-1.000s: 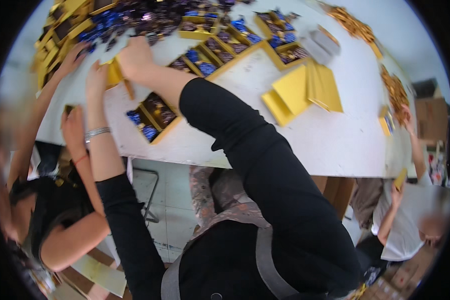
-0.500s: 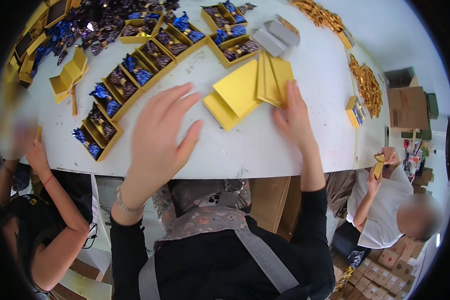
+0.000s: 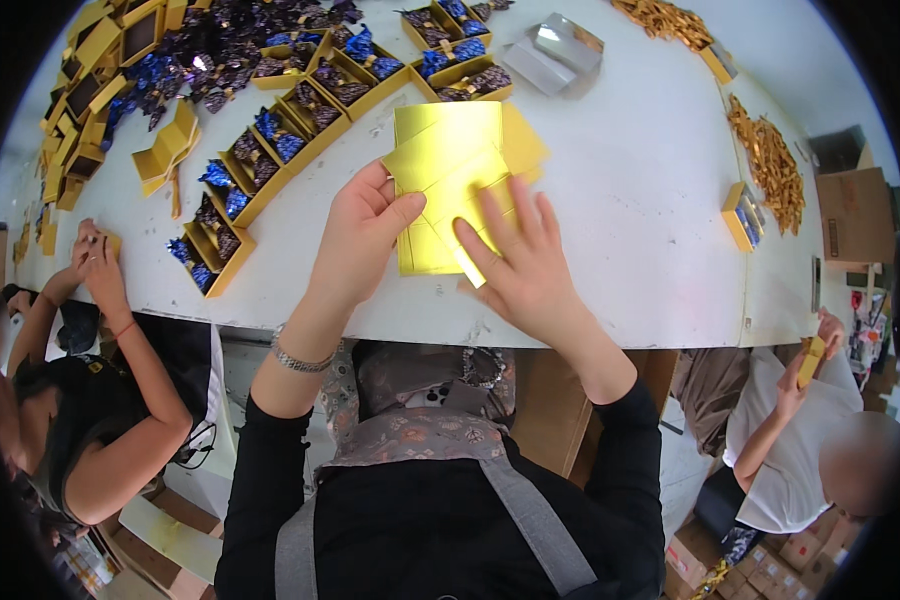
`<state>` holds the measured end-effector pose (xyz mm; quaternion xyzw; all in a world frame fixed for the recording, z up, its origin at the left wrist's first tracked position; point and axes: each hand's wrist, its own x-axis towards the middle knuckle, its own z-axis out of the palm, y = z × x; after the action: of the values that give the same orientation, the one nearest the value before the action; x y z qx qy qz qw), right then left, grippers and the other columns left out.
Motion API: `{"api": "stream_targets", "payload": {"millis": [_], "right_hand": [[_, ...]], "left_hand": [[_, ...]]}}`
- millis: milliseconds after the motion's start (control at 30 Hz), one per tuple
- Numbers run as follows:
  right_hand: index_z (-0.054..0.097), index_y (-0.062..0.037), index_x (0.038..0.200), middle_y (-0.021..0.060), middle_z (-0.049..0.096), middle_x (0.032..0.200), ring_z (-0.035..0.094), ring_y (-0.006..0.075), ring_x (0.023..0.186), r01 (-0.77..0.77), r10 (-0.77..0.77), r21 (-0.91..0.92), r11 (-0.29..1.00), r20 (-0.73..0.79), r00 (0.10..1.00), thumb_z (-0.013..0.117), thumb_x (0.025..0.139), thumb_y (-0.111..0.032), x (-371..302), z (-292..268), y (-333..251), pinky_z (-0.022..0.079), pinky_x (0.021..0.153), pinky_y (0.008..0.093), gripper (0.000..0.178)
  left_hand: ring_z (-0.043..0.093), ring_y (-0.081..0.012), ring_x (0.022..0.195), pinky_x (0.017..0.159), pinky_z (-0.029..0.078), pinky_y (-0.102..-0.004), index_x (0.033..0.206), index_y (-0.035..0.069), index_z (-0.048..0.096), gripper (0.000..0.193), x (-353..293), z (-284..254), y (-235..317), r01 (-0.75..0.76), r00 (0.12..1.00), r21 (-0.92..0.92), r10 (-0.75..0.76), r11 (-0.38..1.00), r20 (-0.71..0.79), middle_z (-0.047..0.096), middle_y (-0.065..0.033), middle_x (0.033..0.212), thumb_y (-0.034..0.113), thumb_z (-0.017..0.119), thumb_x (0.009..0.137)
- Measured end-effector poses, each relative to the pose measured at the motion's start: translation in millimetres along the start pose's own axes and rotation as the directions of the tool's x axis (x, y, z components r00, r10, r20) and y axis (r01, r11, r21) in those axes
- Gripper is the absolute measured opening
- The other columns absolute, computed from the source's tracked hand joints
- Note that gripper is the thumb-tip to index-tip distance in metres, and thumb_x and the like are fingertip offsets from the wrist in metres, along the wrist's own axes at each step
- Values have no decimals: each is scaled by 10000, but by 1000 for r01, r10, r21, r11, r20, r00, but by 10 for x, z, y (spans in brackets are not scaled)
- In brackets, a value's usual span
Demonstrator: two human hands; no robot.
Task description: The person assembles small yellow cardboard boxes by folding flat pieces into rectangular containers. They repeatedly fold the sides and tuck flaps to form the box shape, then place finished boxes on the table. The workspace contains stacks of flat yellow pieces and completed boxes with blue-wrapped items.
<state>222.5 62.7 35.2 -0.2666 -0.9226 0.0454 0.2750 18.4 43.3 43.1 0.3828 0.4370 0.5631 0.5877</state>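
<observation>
A stack of flat gold card sheets (image 3: 448,190) lies on the white table (image 3: 630,210), near its front edge, just ahead of the person. The left hand (image 3: 362,235) grips the stack's left edge, thumb on top and fingers curled beneath, wrist bent upward and wearing a metal bracelet (image 3: 295,357). The right hand (image 3: 523,262) lies flat on the sheets, fingers spread, palm down. Behind them run rows of gold boxes (image 3: 270,150) filled with blue and dark wrapped sweets. A co-worker's hands (image 3: 95,265) work at the table's left end.

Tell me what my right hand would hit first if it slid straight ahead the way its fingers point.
Probably the open gold box of dark and blue wrapped sweets beyond the gold card sheets under your right hand.
</observation>
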Motion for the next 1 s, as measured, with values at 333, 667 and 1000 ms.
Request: {"api": "stream_targets", "payload": {"millis": [333,667,1000], "right_hand": [[454,16,1261,93,588,1174,566,172,1074,-227,614,926,-302,372,697,615,893,-147,138,85,26,456,924,315,434],[487,-1,1234,96,590,1175,580,201,1069,-24,534,802,-597,420,734,569,919,-166,38,123,60,474,918,340,365],[502,-8,1207,94,591,1154,580,193,1060,10,807,936,-352,298,511,558,920,-142,-90,62,277,489,889,354,321]], "left_hand": [[613,-154,982,843,521,-290,1231,-19,453,465,-22,97,-25,16,999,-312,-1,950,46,601,-102,1127,173,661,862],[618,-118,875,765,507,-259,1130,-18,548,302,20,208,87,-2,999,35,3,999,-52,644,-73,1005,130,609,874],[458,-324,1138,916,413,-352,1369,-39,298,683,435,17,-97,-93,933,942,360,323,-31,499,-176,1249,109,590,770]]}}
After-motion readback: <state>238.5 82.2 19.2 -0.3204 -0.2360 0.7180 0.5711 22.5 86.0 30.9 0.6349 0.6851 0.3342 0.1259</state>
